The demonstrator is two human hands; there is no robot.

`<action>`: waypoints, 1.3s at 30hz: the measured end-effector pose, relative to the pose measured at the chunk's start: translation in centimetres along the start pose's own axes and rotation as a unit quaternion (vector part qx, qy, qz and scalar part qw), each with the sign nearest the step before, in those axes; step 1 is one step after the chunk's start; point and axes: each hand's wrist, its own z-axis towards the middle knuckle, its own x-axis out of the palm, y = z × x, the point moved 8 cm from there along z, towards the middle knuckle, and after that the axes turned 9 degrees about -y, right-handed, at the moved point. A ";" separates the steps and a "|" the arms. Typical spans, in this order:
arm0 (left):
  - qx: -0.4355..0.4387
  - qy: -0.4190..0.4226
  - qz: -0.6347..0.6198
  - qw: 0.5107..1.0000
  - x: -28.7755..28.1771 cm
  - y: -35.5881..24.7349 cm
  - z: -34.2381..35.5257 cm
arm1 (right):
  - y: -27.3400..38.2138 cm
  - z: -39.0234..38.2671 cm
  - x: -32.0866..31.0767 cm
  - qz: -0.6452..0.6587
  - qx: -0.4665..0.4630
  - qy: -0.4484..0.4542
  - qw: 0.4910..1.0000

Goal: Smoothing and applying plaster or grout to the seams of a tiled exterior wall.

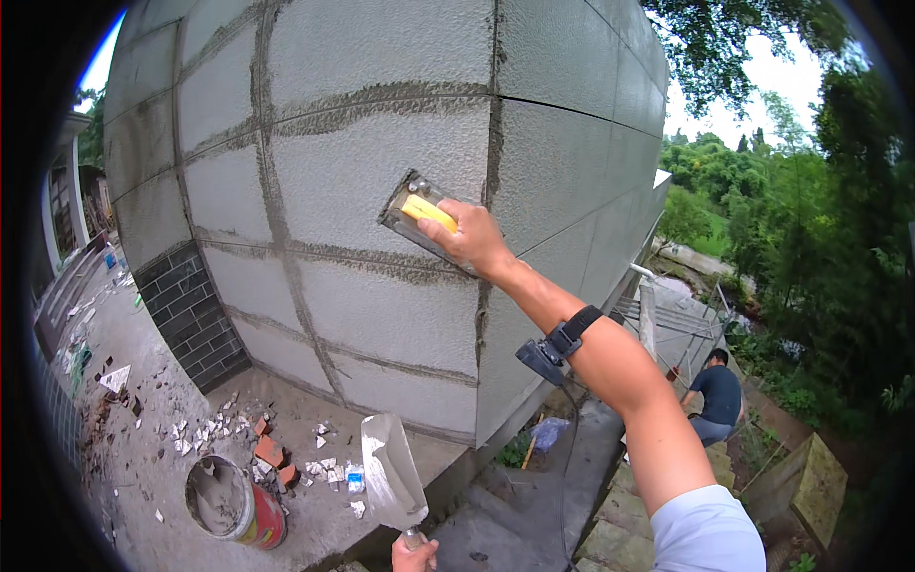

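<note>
At ten o'clock from the right grip [462, 236] juts its clamped trowel [428, 212], near twelve from the left grip [415, 551] its clamped broad-bladed tool [393, 479].

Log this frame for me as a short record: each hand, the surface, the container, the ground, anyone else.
right hand: gripping yellow-handled trowel, against wall near its corner
left hand: holding pale trowel by its handle, blade up
wall: light grey panels, dark grey bands along many joints
bucket: grey paste inside
ground: white fragments, red brick pieces
other person: lower right, dark top, bent over
</note>
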 end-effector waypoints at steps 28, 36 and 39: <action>-0.012 -0.007 -0.037 0.999 -1.7 1.0 -0.2 | 6.3 10.7 -14.3 -0.364 -0.060 -0.051 0.928; -0.028 0.004 -0.044 0.999 -0.7 1.2 -0.8 | 2.7 4.7 -5.2 -0.316 0.056 0.283 0.904; -0.017 -0.004 -0.052 0.999 -0.9 1.9 -0.4 | 2.7 3.5 -6.5 -0.310 0.000 0.203 0.929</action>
